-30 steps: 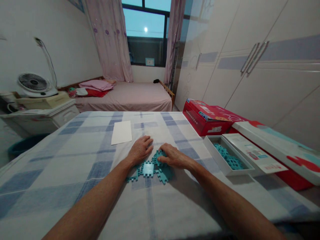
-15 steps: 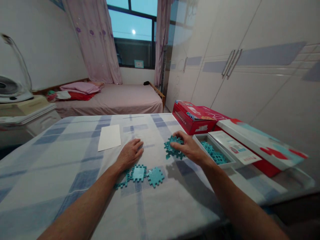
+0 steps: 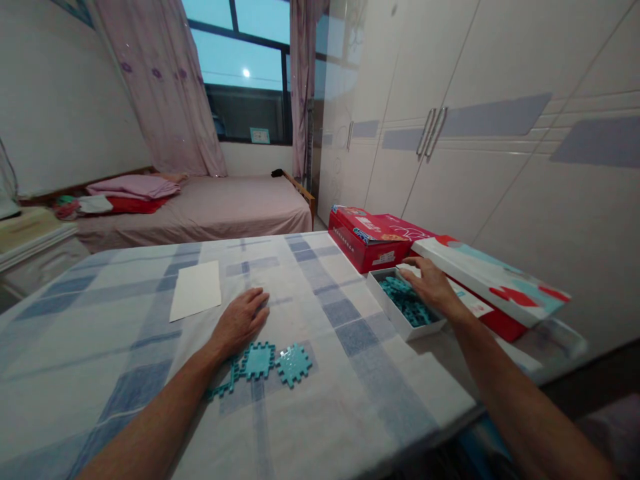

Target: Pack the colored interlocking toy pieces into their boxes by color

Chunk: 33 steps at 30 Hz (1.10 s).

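Right hand (image 3: 430,285) spread over teal tiles (image 3: 406,303) in white box (image 3: 395,323); left hand (image 3: 240,321) flat on tablecloth (image 3: 350,373).

Left hand (image 3: 240,321) lies palm down and flat, fingers (image 3: 257,303) loosely together and pointing forward, wrist straight. Left forearm runs bare from the lower left corner up toward centre. Right hand (image 3: 429,282) is stretched out well to the right, palm down, fingers (image 3: 411,272) curled slightly downward, thumb tucked under. Right forearm is bare, reaching diagonally from the lower right corner. Hands well apart.
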Tool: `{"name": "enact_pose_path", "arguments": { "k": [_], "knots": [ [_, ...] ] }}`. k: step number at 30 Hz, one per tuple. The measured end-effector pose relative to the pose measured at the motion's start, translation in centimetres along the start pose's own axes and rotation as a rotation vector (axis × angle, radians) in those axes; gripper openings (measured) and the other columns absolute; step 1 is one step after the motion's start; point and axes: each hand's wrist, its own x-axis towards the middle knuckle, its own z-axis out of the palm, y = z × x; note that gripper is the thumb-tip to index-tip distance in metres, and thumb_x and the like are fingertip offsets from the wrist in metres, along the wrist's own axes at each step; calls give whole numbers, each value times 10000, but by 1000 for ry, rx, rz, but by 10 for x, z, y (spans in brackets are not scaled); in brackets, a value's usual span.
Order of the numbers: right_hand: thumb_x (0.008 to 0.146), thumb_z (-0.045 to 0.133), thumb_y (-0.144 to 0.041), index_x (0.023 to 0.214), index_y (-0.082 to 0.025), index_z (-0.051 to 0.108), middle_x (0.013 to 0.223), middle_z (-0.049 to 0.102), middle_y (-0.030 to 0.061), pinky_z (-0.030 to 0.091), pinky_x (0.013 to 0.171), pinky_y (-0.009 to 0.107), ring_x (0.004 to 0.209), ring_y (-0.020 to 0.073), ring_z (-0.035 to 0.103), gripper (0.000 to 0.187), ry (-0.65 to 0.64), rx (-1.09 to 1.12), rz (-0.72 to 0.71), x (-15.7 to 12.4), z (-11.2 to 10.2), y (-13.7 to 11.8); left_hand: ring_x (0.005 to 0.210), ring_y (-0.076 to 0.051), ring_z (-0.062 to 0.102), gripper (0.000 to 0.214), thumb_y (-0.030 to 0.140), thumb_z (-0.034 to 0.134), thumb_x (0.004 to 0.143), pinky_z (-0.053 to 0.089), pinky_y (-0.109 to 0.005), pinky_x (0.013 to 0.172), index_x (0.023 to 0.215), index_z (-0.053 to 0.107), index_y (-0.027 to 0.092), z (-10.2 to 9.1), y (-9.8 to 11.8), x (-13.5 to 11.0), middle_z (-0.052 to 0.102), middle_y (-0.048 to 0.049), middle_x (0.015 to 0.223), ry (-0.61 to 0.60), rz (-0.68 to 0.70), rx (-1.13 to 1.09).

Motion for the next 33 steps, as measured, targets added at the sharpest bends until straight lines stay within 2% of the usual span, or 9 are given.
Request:
{"name": "enact_pose_path", "arguments": {
  "k": [2,7,10,15,19,24,26,29,33],
  "knots": [
    [807,484,-365,1076,-144,619,1118,626,139,434,913,402,1048,252,566,373,0,-20,-45,-5,-3,5,1207,-275,512,471,373,373,904,383,-408,1062,1208,599,94,-2,1,0,545,-163,1308,-4,0,-1],
    [777,539,-356,1030,-204,658,1099,634,86,429,915,375,1046,241,564,318,-213,-46,-212,-16,-10,15,1191,-277,526,457,372,392,890,395,-408,1053,1178,618,98,-6,5,0,559,-161,1292,2,-18,-26],
    [756,570,-323,987,-206,686,1061,640,87,410,935,379,1022,244,570,284,-272,-117,-238,-21,-3,13,1194,-277,523,448,378,391,889,397,-425,1050,1174,619,117,-6,5,0,559,-149,1298,6,-23,-26],
    [790,528,-282,946,-208,689,1016,651,79,418,919,381,988,233,579,236,-184,-95,-236,-20,8,9,1192,-268,527,445,385,382,900,396,-425,1052,1177,615,125,-3,3,-1,563,-143,1295,17,-8,-30],
    [789,513,-290,902,-218,682,962,667,50,445,864,355,905,205,605,216,-111,-12,-212,-23,-4,9,1198,-276,519,442,383,379,902,406,-438,1041,1176,616,130,-2,2,-1,558,-145,1300,30,-8,-27],
    [797,534,-352,866,-240,694,913,686,32,461,797,339,832,203,618,207,-294,2,-193,-38,-25,3,1203,-277,515,463,378,372,903,396,-421,1052,1201,599,106,-2,2,0,550,-162,1302,1,-2,-1],
    [808,524,-362,899,-240,689,940,686,35,469,788,331,841,203,621,225,-294,22,-173,-39,-26,-1,1210,-276,510,466,375,376,900,391,-413,1057,1206,597,102,-2,2,0,550,-161,1301,-7,-2,3],
    [801,537,-331,1001,-214,674,1023,658,63,453,857,342,941,216,602,269,-210,-21,-227,-32,-17,-7,1209,-272,512,459,378,379,897,393,-416,1056,1198,601,112,-2,2,0,554,-153,1300,3,-3,-2],
    [807,534,-287,1051,-199,666,1032,643,78,447,860,335,948,211,590,291,-246,-170,-306,-18,4,-9,1197,-271,525,446,385,381,901,409,-433,1040,1185,608,125,-1,1,-1,560,-147,1299,19,9,-16]
  ]
}}
